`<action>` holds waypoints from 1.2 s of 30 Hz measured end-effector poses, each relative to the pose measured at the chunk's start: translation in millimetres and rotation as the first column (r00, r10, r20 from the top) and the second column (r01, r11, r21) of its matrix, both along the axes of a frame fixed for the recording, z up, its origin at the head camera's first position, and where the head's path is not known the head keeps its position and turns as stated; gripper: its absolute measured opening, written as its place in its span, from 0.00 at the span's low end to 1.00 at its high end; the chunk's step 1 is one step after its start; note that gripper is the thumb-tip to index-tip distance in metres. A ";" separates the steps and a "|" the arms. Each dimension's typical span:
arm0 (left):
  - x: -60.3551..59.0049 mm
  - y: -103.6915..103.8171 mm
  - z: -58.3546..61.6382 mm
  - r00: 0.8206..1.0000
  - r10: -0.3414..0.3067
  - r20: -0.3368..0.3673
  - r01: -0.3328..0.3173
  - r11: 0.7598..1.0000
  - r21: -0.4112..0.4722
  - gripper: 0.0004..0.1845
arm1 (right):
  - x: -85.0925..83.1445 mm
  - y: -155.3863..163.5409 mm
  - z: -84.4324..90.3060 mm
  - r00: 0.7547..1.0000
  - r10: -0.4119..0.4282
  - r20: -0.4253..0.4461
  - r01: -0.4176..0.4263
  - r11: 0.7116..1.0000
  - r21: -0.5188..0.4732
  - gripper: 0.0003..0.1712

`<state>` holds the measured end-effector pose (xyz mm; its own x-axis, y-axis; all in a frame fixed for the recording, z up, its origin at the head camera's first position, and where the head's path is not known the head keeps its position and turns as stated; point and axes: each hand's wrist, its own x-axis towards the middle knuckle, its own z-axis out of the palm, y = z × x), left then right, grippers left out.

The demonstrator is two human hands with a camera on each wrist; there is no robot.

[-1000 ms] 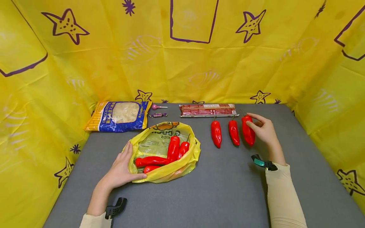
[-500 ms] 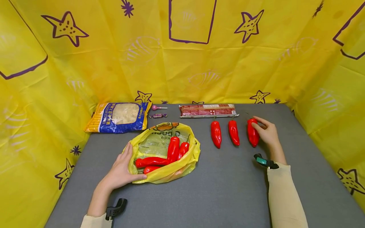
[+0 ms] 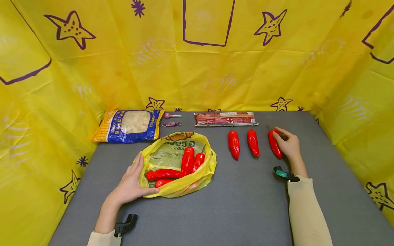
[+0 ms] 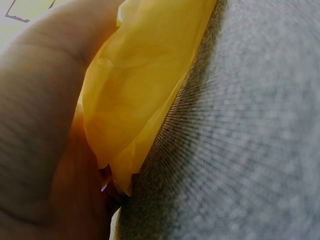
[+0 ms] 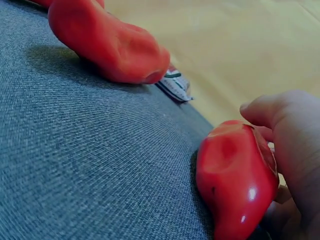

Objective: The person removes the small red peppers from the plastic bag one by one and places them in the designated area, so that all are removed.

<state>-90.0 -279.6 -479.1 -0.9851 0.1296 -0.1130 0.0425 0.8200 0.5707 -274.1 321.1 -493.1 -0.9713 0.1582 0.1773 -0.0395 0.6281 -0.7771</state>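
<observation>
Head view. Right hand (image 3: 287, 145) curled round a red pepper (image 3: 275, 144), which lies on the grey table (image 3: 246, 205) at the right end of a row with two other peppers (image 3: 234, 144), apart from both. Left hand (image 3: 130, 184) grips the near-left rim of a yellow plastic bag (image 3: 178, 160), thumb along its front edge; four or so red peppers lie inside. At the back: a blue pasta packet (image 3: 129, 125), a lollipop (image 3: 170, 116), a wrapped sweet (image 3: 170, 124), a long red packet (image 3: 225, 119).

Judgement: to finish this placing well, settle the pepper flat and parallel to its neighbours, stem toward the red packet, then let the fingers off sideways so it does not roll. The left hand should keep the bag mouth held wide.

Left wrist view. Palm and bag film (image 4: 145, 85) pressed together, table weave beside. Fingertips out of frame; grip cannot be read here.

Right wrist view. Pepper tip (image 5: 235, 175) resting on the table, fingers (image 5: 295, 145) wrapped behind it. A neighbouring pepper (image 5: 107, 42) lies beyond.

Hard to tell: exact count in the bag, since the rim hides the lowest pepper; print on the packets is unreadable.
</observation>
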 end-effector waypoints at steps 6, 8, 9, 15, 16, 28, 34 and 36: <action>-0.1 0.8 1.0 1.000 -0.005 -0.006 0.005 1.000 -0.006 0.80 | 2.2 1.6 0.8 1.000 -0.001 -0.007 0.001 1.000 -0.024 0.29; 0.1 1.2 1.6 1.000 -0.006 -0.005 0.006 1.000 -0.006 0.80 | 3.0 1.3 1.4 1.000 0.005 -0.005 -0.005 0.999 -0.033 0.29; 0.3 1.2 1.7 1.000 -0.005 -0.002 0.005 1.000 -0.005 0.80 | 3.2 1.0 1.7 1.000 0.007 -0.003 -0.007 0.999 -0.038 0.30; 1.0 2.2 2.4 1.000 -0.004 0.003 0.004 1.000 0.001 0.80 | 4.3 1.1 4.0 1.000 0.014 -0.010 -0.015 0.997 -0.076 0.31; 1.1 2.5 2.7 1.000 -0.006 0.002 0.006 1.000 0.001 0.80 | 4.5 1.5 4.6 1.000 0.013 -0.011 -0.014 0.997 -0.077 0.31; 0.1 3.1 3.9 1.000 -0.016 0.002 0.016 1.000 -0.003 0.80 | 17.1 -27.1 61.6 0.968 0.009 -0.250 -0.006 1.000 0.013 0.23; -0.1 2.2 3.8 1.000 -0.013 -0.001 0.013 1.000 -0.005 0.80 | 22.4 -76.0 78.1 0.921 0.178 -0.346 -0.176 0.984 0.037 0.21; -0.1 2.6 4.4 1.000 -0.015 -0.002 0.015 1.000 -0.004 0.80 | 23.4 -93.5 75.9 0.907 0.237 -0.349 -0.235 0.971 0.048 0.21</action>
<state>-90.1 -277.0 -474.6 -0.9833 0.1437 -0.1119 0.0555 0.8216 0.5673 -250.8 227.6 -417.2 -0.8560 -0.0696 0.5123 -0.4554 0.5707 -0.6833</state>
